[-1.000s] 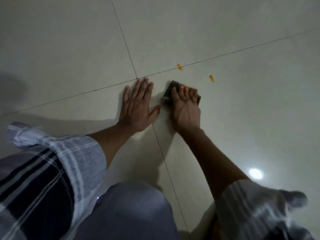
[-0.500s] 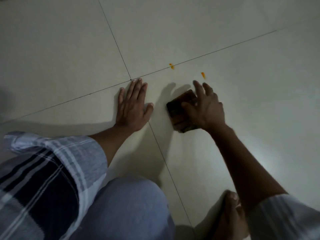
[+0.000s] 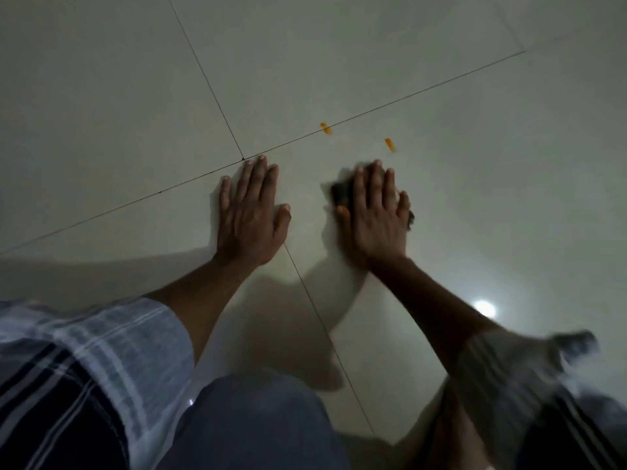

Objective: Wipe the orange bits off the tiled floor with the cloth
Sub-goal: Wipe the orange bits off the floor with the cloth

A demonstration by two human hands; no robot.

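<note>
Dimly lit, head view looking down at pale glossy tiled floor (image 3: 101,96), thin grout lines crossing.

Far left: striped sleeve (image 3: 84,361), forearm reaching forward. Left hand (image 3: 252,212) flat on the tile, palm down, fingers together and straight, thumb out to the side, holding nothing; fingertips just short of the grout crossing. Reads as bracing only.

Middle, beyond the hands: first of the orange bits (image 3: 326,128) sitting right on the grout line running toward the upper right. Second orange bit (image 3: 390,144) further right, on bare tile, near the right fingertips but apart from them.

Right hand (image 3: 376,212) palm down, fingers slightly spread, pressing on the cloth (image 3: 341,195). Cloth dark, mostly hidden under the palm; only a bit visible at the thumb side and a sliver by the little finger. Cloth flat against the floor, short of both bits, touching neither. Right sleeve (image 3: 529,374) blurred at lower right; bright light reflection on the tile beside that forearm.

Handling, judged: cloth soft and light, no stiffness, likely to bunch or slide under the palm on a slick tile. Best held by flat pressure from the whole palm. Bits small and loose, likely to skitter or smear; the one in the grout probably harder to lift.

Both bits not yet wiped.
</note>
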